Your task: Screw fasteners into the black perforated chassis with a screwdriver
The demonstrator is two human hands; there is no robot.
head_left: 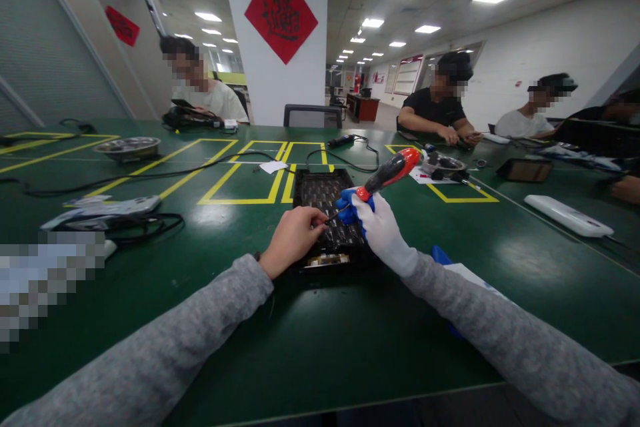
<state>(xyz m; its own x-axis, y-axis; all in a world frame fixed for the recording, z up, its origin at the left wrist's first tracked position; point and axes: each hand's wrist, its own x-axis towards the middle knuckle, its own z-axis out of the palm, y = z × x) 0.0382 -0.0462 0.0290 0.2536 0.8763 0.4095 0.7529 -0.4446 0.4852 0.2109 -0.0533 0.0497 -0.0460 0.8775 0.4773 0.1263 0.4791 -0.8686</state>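
Observation:
My right hand (376, 225), in a white glove with blue fingertips, is closed around a red and black screwdriver (387, 174) whose handle points up and right. The thin shaft slants down to the left toward my bare left hand (291, 237). That hand is curled, its fingertips pinched at the screwdriver tip, over a black flat device (327, 203) with rows of small parts, lying on the green table (310, 340). What the fingertips pinch is too small to make out.
Yellow tape rectangles mark the table. Black cables (150, 177), a metal bowl (128, 147) and a white device (107, 207) lie left. A bowl of parts (443, 163), a phone (525, 170) and a white bar (567, 215) lie right. Three people sit at the far side.

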